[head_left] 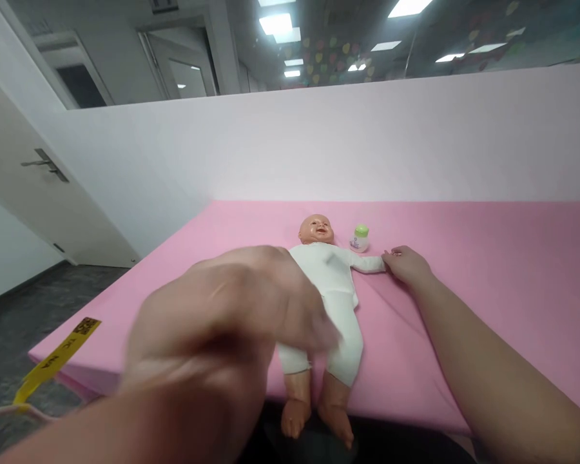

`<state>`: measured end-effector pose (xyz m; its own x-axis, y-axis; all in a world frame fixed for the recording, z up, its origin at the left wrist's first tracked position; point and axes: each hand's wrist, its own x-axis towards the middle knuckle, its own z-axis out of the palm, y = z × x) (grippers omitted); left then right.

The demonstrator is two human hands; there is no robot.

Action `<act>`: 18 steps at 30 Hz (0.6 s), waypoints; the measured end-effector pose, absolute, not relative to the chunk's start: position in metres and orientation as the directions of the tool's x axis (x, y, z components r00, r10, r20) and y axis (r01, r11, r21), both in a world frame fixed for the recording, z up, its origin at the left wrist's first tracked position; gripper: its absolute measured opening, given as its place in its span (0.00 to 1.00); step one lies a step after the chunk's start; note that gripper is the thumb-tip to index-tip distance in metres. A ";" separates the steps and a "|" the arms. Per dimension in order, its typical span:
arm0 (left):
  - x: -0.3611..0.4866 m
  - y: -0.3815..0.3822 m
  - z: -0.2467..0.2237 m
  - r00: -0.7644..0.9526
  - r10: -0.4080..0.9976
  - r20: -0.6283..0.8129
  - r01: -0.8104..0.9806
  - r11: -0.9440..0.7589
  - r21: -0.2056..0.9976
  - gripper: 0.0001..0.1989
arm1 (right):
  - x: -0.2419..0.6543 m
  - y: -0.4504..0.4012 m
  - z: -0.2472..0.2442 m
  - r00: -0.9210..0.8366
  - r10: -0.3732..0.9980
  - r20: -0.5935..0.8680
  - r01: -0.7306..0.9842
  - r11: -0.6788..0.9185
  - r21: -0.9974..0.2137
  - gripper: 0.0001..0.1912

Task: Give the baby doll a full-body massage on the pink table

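Note:
A baby doll in a white top and white trousers lies on its back on the pink surface, its bare feet over the front edge. My right hand has its fingers closed on the end of the doll's sleeved arm, on the right. Large and blurred close to the camera, my left hand hangs above the doll's body with its fingers curled, and it hides the doll's other arm. Whether it holds anything cannot be seen. A small jar with a green lid stands beside the doll's head.
Behind the pink surface rises a white wall with glass above it. A yellow tag on a pale cord hangs at the lower left. A door with a metal handle is at the left.

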<state>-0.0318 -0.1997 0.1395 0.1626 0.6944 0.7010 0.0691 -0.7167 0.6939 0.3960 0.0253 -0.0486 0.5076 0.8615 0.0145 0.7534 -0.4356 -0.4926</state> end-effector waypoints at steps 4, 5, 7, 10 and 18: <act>-0.014 -0.096 0.127 0.049 0.688 0.724 0.048 -0.726 0.686 0.26 | 0.392 0.023 -0.048 0.507 0.861 0.020 0.751 -0.431 -0.501 0.30; -0.014 -0.068 0.117 0.044 0.722 0.691 0.079 -0.692 0.718 0.23 | 0.391 0.022 -0.047 0.512 0.859 0.017 0.743 -0.433 -0.510 0.30; -0.023 -0.022 0.091 0.020 0.816 0.577 0.205 -0.568 0.797 0.20 | 0.387 0.019 -0.045 0.520 0.854 0.007 0.723 -0.436 -0.535 0.29; -0.054 0.019 0.046 -0.110 0.895 0.432 0.566 -0.301 0.767 0.15 | 0.382 0.014 -0.041 0.527 0.850 -0.013 0.693 -0.439 -0.571 0.28; -0.135 0.047 0.007 -0.019 0.998 -0.063 0.773 0.054 0.633 0.31 | 0.375 0.008 -0.032 0.517 0.856 -0.007 0.727 -0.443 -0.525 0.29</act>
<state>-0.1349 0.0474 0.0071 -0.0189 0.9979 -0.0627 0.7725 0.0544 0.6327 0.3748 0.0085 -0.0321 0.5167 0.8561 -0.0070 0.7268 -0.4430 -0.5248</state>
